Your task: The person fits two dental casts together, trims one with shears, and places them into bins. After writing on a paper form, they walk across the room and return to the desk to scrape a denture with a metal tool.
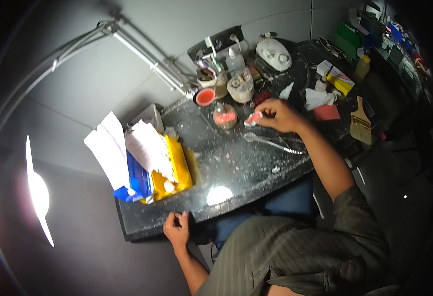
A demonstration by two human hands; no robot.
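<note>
My right hand is closed on a small pink and white piece above the dark worktop. Just left of that piece stands a round glass jar with a pink label or contents. A curved metal handpiece with a coiled cord lies below the right hand. At the front edge of the worktop is my left hand, its fingers curled with thumb and fingertips near each other; whether anything is between them is too small to tell.
Blue and yellow boxes with papers stand at the left. Behind are a red-topped round container, a brush pot and a white machine. A wide brush lies right. A lamp arm reaches over the back left.
</note>
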